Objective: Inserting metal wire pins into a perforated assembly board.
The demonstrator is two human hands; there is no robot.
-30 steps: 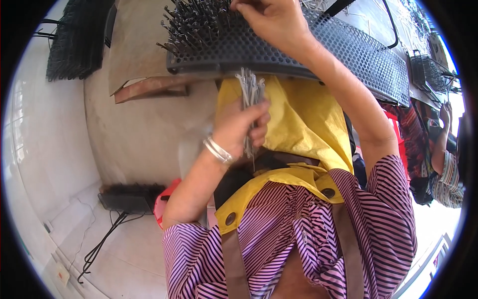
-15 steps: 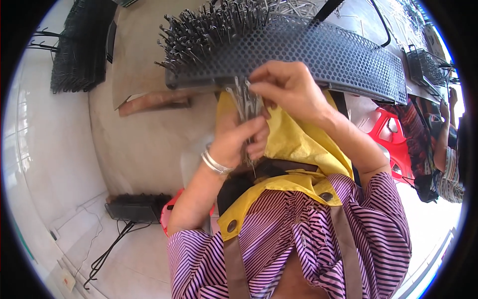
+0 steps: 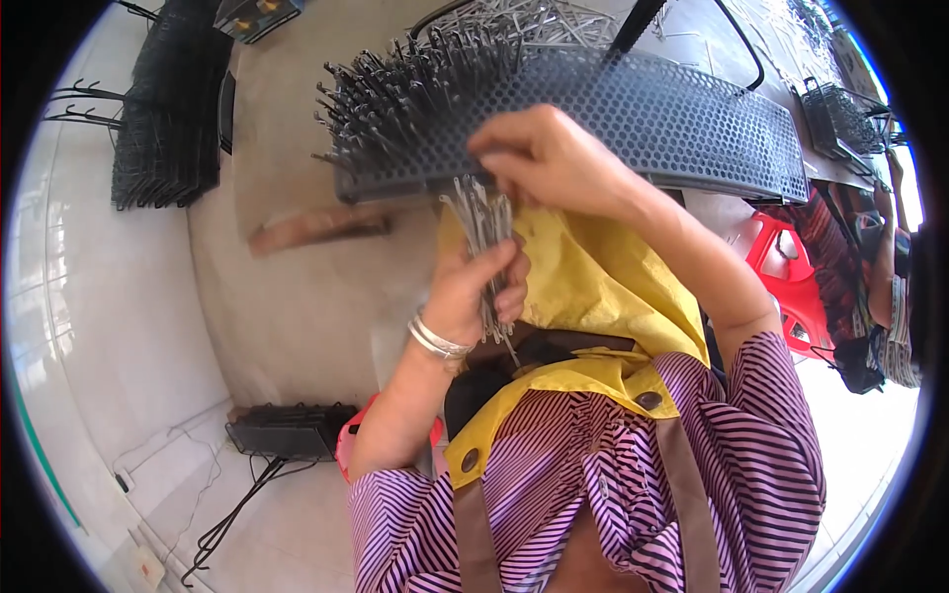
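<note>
My left hand [image 3: 473, 292] is closed round a bundle of thin silver metal rods [image 3: 478, 215] with small eyelets at their upper ends. The bundle stands roughly upright above the yellow apron [image 3: 583, 272] on my lap. Over the front edge of a dark rack [image 3: 657, 119] full of round holes, my right hand [image 3: 549, 163] has its fingers pinched together. Whether a rod sits in that pinch is blurred and cannot be made out. Many similar rods [image 3: 405, 104] stand upright, packed close, in the holes at the rack's left end.
Loose silver rods [image 3: 554, 25] lie heaped behind the rack, where a black post [image 3: 638, 25] rises. A dark rack stack [image 3: 168, 119] stands far left, a black rack [image 3: 287, 432] lower left. Another person's arm [image 3: 883, 252] shows at right, near a red plastic chair [image 3: 791, 272].
My right hand has moved up and left, off the tops of the bundled rods and over the rack. My left hand still grips the bundle. The view has shifted slightly.
</note>
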